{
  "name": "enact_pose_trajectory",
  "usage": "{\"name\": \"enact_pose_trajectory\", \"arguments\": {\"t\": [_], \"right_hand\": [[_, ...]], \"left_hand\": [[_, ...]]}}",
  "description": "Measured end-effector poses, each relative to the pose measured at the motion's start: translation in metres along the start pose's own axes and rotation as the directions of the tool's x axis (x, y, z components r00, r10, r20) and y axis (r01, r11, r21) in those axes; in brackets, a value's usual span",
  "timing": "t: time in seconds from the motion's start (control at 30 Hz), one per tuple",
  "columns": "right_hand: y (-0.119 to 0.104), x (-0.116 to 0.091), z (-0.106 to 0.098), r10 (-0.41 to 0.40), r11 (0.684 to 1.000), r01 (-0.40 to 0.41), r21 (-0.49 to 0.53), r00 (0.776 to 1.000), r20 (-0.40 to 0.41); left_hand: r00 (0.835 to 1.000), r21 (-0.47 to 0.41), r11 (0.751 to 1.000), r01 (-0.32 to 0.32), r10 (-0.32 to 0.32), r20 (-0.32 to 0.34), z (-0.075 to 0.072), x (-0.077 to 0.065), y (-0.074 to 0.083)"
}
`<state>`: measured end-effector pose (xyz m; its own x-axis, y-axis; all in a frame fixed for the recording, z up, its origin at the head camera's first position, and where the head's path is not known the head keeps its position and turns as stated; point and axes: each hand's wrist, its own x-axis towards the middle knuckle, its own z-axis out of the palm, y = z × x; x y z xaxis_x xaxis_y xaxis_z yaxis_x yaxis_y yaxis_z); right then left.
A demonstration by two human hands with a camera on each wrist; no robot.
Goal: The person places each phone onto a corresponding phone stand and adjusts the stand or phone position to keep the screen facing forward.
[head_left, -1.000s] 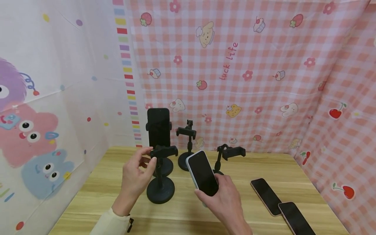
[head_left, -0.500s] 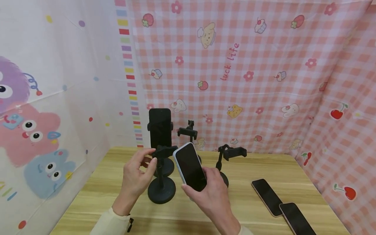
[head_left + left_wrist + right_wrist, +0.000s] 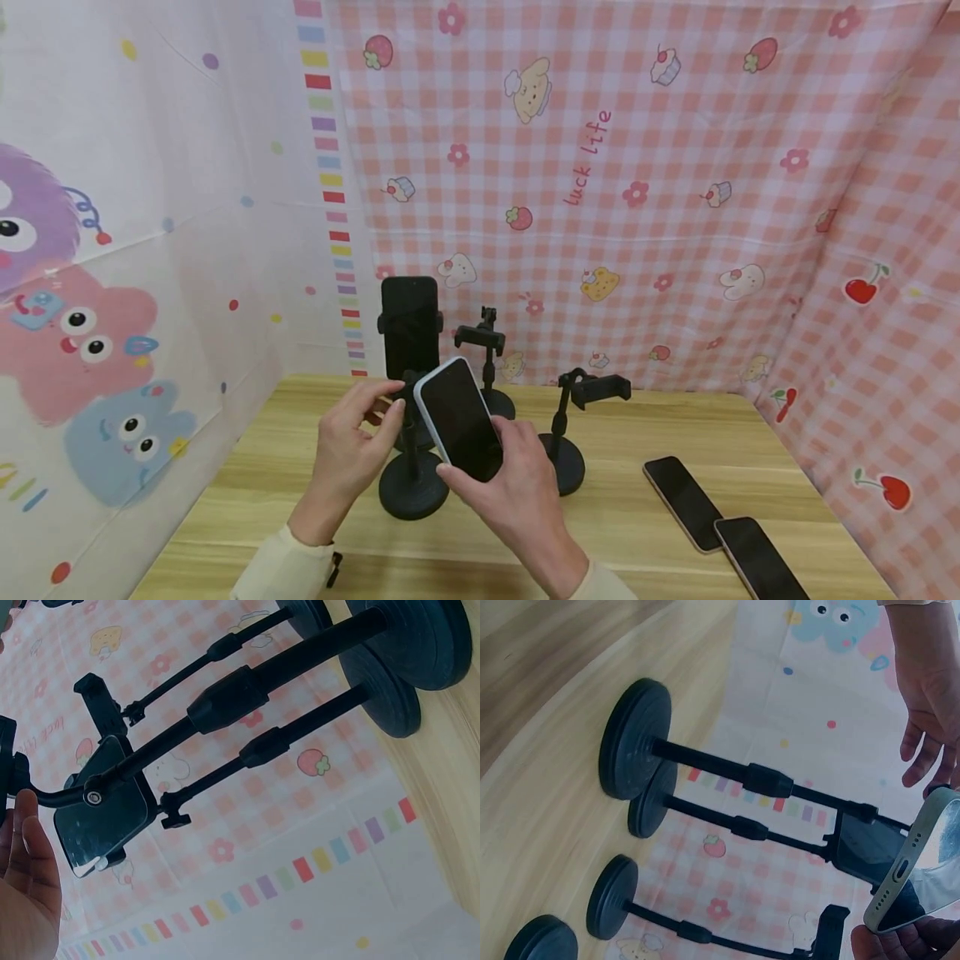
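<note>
The right hand (image 3: 521, 487) holds the pale-cased phone (image 3: 459, 417) by its near right end, thumb on one side and fingers on the other. The phone is between the two hands, up above the bench (image 3: 600, 542). Its long way slants, top end to the far left. The left hand (image 3: 352, 442) seems to pinch the left end of the clip (image 3: 6, 757) on the near stand (image 3: 414, 490). The phone hides most of that clip from the head view, so I can't tell if they touch. The left wrist view cuts the clip off.
</note>
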<state>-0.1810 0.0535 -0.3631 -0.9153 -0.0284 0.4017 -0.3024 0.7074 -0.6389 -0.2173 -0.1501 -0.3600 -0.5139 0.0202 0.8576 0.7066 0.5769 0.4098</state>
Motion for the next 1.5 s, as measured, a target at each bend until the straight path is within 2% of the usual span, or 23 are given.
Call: {"name": "enact_pose_trajectory", "arguments": {"t": [0.23,0.33,0.5,0.9,1.23,1.5], "right_hand": [[-0.011,0.001,0.007,-0.037,0.997,0.037,0.062,0.999,0.000],[-0.014,0.001,0.011,-0.040,0.995,0.040,0.089,0.999,0.007],[-0.017,0.002,0.016,-0.032,0.993,0.030,0.118,0.999,0.015],[-0.027,0.012,0.026,0.006,0.983,-0.008,0.185,1.000,0.012],[-0.033,0.018,0.033,0.087,0.965,-0.073,0.253,0.995,-0.044],[-0.032,0.022,0.040,0.023,0.974,0.006,0.224,0.992,-0.127]], "left_hand": [[1.000,-0.016,1.000,0.000,0.000,0.017,-0.002,0.001,-0.002],[0.999,-0.032,0.999,-0.035,0.035,0.005,-0.002,0.002,-0.002],[0.997,-0.044,0.996,-0.080,0.079,-0.019,-0.002,0.003,-0.001],[0.995,-0.029,0.995,-0.100,0.099,-0.010,-0.005,0.005,-0.002],[0.991,-0.025,0.996,-0.085,0.087,0.102,-0.007,0.005,-0.006],[0.981,0.008,0.998,-0.069,0.067,0.183,-0.011,0.010,-0.005]]}}
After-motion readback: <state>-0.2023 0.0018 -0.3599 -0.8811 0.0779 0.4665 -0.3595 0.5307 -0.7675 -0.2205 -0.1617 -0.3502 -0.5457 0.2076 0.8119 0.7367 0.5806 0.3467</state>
